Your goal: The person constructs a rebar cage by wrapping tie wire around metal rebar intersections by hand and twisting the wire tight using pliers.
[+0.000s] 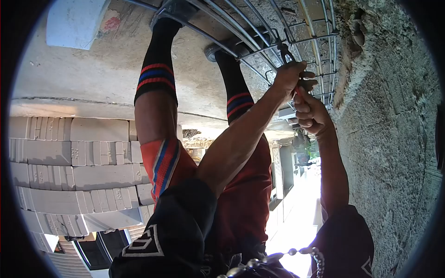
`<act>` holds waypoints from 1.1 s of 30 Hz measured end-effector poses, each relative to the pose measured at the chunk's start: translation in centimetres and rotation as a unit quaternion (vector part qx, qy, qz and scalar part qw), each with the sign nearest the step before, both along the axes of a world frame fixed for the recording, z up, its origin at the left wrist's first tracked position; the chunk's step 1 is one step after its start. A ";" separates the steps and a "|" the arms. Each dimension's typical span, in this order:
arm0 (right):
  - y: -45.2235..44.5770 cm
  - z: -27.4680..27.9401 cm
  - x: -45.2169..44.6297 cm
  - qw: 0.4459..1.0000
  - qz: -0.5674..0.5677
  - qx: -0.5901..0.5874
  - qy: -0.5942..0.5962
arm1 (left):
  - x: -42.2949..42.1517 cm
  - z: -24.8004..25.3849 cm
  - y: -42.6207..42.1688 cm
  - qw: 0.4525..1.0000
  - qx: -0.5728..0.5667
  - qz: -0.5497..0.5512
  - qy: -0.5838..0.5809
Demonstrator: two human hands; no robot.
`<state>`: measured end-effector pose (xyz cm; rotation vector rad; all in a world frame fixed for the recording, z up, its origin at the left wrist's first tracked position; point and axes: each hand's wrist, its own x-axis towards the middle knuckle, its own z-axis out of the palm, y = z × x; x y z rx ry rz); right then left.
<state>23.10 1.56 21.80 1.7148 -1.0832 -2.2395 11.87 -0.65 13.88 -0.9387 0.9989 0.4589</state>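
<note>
Near the upper right, both hands are close together beside a frame of metal bars (320, 60). My left hand (288, 78) is closed just below a dark looped piece (287, 55) that hangs at the bars; what it grips is hidden. Lower and to the right, my right hand (311, 113) has its fingers wrapped round a thin tool with a red handle (298, 92). Most of that tool is covered by the fingers.
The view is upside down. My feet in dark shoes stand on a concrete floor (79, 78) under the bars. A rough wall (389, 139) runs along the right. Stacked grey blocks (99, 129) are at the left. A pale blue-white slab (74, 23) lies at the upper left.
</note>
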 end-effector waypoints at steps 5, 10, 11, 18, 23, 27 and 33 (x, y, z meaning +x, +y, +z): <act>1.6 0.3 -0.4 0.884 0.442 0.145 0.052 | 0.8 -0.2 0.7 0.998 -0.007 -0.064 0.016; 1.5 1.8 -5.2 0.455 0.856 0.240 -0.048 | 2.6 -0.1 0.7 0.990 -0.022 -0.092 0.101; 1.2 1.5 -4.8 0.473 0.847 0.241 -0.036 | 2.5 -0.2 0.6 0.985 0.008 -0.143 0.099; 1.5 -0.5 0.6 0.994 0.099 -0.030 0.035 | 0.7 0.2 1.3 0.989 -0.102 0.102 0.027; 0.8 0.0 -1.1 0.891 0.438 0.116 0.023 | 1.1 -0.9 -1.1 0.989 0.029 -0.089 0.110; -2.2 3.5 -4.1 0.386 0.831 0.399 -0.037 | 2.2 -0.7 -0.3 0.972 0.038 -0.135 0.189; -3.7 -0.1 -2.6 0.534 0.783 0.317 -0.025 | 3.2 -2.1 -4.5 0.851 0.223 -0.379 0.288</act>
